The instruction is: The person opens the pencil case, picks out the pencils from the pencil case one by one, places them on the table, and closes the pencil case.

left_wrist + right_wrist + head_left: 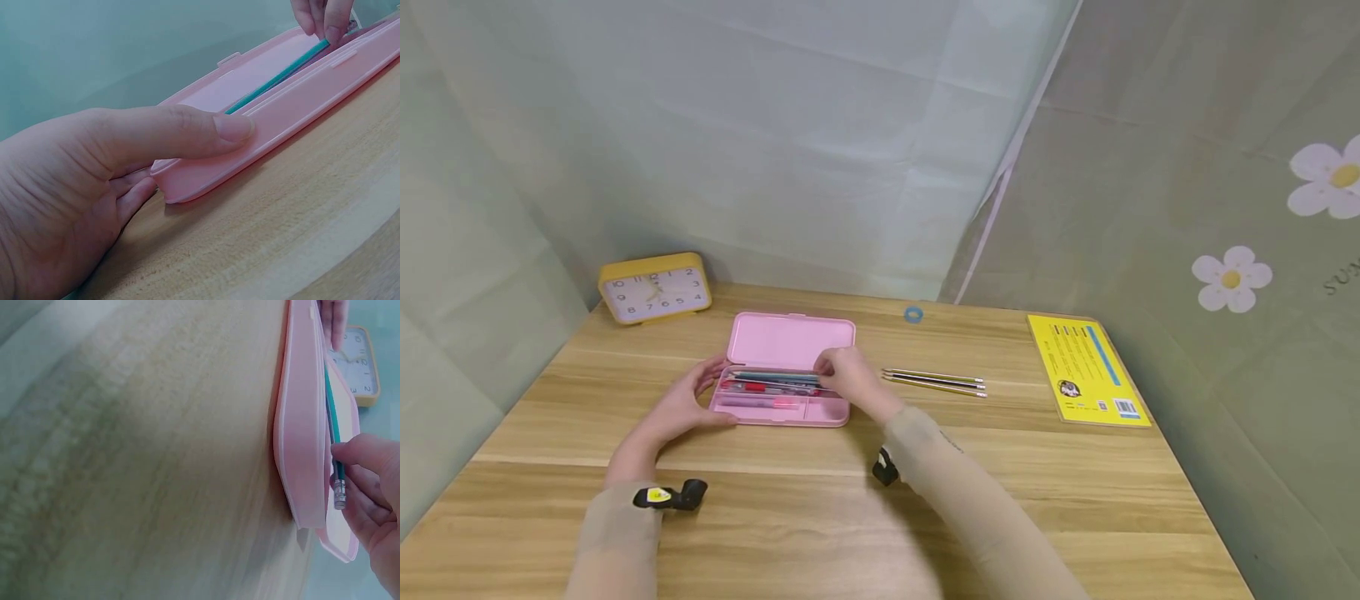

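A pink pencil case (792, 337) lies on the table with its lid raised at the back. My left hand (683, 407) grips its left end, thumb (234, 128) on the front wall and fingers round the end. Over the right half of the case, my right hand (856, 379) pinches a green pencil (333, 409) between thumb and fingers, near its metal-banded eraser end. The pencil slants into the case's rear compartment. Red and dark pens (756, 387) lie there too. A pink-capped pen (786, 403) lies in the front compartment.
Three pencils (934, 382) lie side by side right of the case. Behind them is a blue ring (913, 314), perhaps tape. A yellow clock (655, 287) stands at the back left, and a yellow booklet (1086, 367) lies at the right edge. Curtains enclose the table's back and sides.
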A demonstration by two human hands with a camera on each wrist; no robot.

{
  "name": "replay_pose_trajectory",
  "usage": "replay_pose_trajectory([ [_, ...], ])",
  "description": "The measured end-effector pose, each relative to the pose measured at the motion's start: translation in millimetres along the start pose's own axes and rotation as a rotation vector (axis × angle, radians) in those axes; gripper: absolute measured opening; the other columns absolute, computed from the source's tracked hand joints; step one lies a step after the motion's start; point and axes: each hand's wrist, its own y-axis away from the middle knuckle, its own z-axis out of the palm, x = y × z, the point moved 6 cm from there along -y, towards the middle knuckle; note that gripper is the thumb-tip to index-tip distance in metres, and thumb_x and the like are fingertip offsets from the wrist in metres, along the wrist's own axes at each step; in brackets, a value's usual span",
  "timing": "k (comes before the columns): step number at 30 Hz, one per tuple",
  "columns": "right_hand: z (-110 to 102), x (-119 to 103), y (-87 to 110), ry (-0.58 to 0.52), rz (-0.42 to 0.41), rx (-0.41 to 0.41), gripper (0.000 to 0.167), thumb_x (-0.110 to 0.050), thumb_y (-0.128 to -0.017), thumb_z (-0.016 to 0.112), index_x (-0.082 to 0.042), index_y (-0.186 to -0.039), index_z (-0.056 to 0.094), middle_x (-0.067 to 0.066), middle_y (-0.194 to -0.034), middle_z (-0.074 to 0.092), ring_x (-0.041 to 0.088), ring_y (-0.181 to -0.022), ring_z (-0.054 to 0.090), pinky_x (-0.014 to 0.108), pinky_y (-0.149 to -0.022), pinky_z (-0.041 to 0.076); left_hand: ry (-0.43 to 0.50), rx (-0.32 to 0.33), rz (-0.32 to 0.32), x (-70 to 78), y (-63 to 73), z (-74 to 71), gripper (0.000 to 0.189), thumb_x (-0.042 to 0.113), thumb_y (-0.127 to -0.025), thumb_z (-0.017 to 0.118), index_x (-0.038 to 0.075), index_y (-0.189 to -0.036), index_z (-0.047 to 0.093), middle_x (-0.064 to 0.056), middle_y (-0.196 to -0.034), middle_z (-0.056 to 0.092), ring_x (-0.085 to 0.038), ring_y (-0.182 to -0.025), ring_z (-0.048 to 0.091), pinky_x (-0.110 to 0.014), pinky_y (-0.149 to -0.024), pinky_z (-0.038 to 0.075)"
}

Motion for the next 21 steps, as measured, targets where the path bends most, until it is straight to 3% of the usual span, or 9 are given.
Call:
replay_pose_trajectory([
  [12,-10.1,5.1,7.8,-0.083,-0.074,0.095,0.012,-0.001,-0.084,0.070,-0.002,-0.096,0.072,0.008,-0.091,0.075,0.017,-0.084,0.071,0.013,-0.075,0.056,0.023,-0.007,0.021,4.9,1.2,0.4,0.114,0.021,-0.068,0.089,0.000,-0.154,0.017,-0.029,-0.154,0.028,-0.051,-0.141,0.026,-0.063,-0.117,0.024],
  [21,-39.2,25.7,21.3,-0.264,-0.086,0.202,0.013,0.001,-0.084,0.069,0.000,-0.096,0.071,0.012,-0.089,0.074,0.020,-0.081,0.069,0.017,-0.074,0.057,0.009,-0.006,0.012,0.4,-1.0,0.8,0.115,0.025,-0.069,0.089,-0.001,-0.154,0.016,-0.030,-0.155,0.026,-0.051,-0.142,0.024,-0.064,-0.118,0.022],
])
